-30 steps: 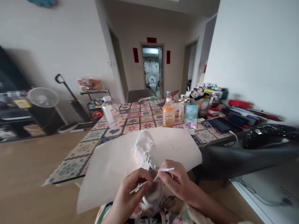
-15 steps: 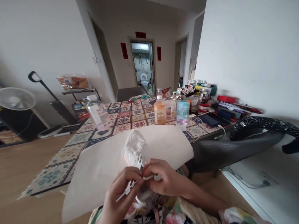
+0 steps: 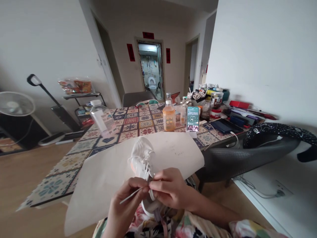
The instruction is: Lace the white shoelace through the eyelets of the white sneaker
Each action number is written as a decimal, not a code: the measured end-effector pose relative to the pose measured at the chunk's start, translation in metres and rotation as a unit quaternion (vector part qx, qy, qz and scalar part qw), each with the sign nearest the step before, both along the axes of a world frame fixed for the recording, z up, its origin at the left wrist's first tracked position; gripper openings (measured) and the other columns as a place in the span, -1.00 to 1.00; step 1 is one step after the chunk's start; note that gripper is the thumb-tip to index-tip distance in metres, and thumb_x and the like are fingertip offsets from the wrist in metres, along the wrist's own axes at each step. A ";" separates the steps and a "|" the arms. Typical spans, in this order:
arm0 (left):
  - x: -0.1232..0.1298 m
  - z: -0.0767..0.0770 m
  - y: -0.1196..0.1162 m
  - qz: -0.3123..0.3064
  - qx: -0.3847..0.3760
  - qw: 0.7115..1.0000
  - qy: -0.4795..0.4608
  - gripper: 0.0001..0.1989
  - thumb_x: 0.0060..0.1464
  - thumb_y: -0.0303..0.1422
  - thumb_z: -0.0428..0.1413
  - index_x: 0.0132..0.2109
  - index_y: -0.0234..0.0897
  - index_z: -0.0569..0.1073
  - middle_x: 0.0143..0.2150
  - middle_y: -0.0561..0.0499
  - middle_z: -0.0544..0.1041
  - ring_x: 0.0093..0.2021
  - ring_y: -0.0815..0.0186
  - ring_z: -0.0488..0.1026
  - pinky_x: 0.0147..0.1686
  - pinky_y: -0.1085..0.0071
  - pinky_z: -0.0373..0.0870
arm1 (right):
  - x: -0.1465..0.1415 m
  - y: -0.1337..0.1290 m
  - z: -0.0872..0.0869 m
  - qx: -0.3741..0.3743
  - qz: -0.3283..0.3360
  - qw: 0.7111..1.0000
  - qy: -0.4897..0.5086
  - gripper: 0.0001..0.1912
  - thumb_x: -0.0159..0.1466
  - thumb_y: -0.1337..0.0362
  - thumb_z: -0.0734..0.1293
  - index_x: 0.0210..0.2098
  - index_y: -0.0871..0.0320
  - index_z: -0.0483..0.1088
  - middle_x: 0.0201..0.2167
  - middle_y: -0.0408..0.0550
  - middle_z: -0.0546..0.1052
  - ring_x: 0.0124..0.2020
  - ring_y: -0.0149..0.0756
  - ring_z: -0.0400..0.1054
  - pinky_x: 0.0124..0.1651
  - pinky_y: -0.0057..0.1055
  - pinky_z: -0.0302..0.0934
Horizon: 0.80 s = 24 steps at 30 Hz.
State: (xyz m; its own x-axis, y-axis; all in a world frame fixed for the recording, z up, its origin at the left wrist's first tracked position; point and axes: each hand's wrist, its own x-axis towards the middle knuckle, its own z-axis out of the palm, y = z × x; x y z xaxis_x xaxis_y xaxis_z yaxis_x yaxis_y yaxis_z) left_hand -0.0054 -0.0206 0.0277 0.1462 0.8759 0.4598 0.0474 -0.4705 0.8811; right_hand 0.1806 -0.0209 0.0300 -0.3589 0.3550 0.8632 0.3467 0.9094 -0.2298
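Observation:
A white shoe with laces threaded near its front rests on a large white paper sheet. Its near part reaches toward my lap, partly behind my hands. My left hand pinches a thin white lace, whose loose end sticks out to the left. Close against it, my right hand is closed, its fingertips on the lace too, just above the shoe's opening. The exact spot between the fingertips is hidden.
On the patterned tablecloth stand a clear bottle, an orange drink bottle and an upright phone. Jars and a tablet lie to the right. A grey chair is at the right edge.
My right hand has turned and its fingers have closed in beside the left fingertips. The lace end at the left is higher and less steep. The view has shifted slightly.

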 end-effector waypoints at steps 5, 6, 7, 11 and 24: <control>0.004 -0.003 0.003 -0.022 -0.055 0.994 -0.093 -0.76 0.02 -0.21 0.32 -0.44 -0.28 0.53 -0.44 0.04 0.54 -0.47 0.39 0.40 -0.46 0.56 0.40 | -0.006 -0.001 0.002 -0.127 0.088 0.980 0.125 -0.76 0.41 0.11 0.24 -0.28 0.07 0.45 -0.21 0.01 0.52 -0.18 -0.27 0.43 -0.09 -0.35 0.31; 0.005 -0.003 0.005 -0.025 -0.082 0.986 -0.140 -0.73 0.01 -0.20 0.34 -0.45 -0.28 0.50 -0.39 0.02 0.57 -0.43 0.37 0.43 -0.42 0.55 0.43 | -0.007 0.001 0.001 -0.173 0.112 0.964 0.169 -0.71 0.39 0.04 0.25 -0.33 0.07 0.43 -0.19 0.02 0.51 -0.13 -0.25 0.42 -0.05 -0.31 0.31; 0.005 -0.002 0.007 -0.026 -0.106 0.975 -0.196 -0.72 -0.02 -0.21 0.36 -0.46 -0.28 0.48 -0.34 0.00 0.60 -0.36 0.35 0.48 -0.35 0.54 0.48 | -0.007 0.003 0.001 -0.213 0.135 0.942 0.222 -0.67 0.36 -0.02 0.28 -0.37 0.07 0.40 -0.19 0.01 0.50 -0.09 -0.22 0.41 -0.01 -0.28 0.31; -0.007 0.004 0.024 -0.037 -0.154 0.887 -0.433 -0.71 -0.17 -0.42 0.42 -0.41 -0.29 0.43 -0.46 0.14 0.50 -0.37 0.41 0.51 -0.22 0.52 0.54 | 0.003 0.020 0.000 -0.334 0.248 0.814 0.405 -0.56 0.24 -0.13 0.36 -0.46 0.06 0.18 -0.53 -0.17 0.36 -0.30 -0.22 0.40 0.04 -0.17 0.30; -0.055 -0.016 0.042 -0.024 -0.153 0.981 -0.115 -0.66 0.07 -0.06 0.23 -0.17 -0.25 0.50 -0.71 0.25 0.14 -0.70 0.48 0.05 -0.64 0.57 0.09 | 0.033 0.037 -0.011 -0.431 0.249 0.841 0.211 -0.53 0.31 -0.08 0.30 -0.53 0.13 0.23 -0.58 -0.22 0.25 -0.61 -0.46 0.04 -0.50 -0.45 0.01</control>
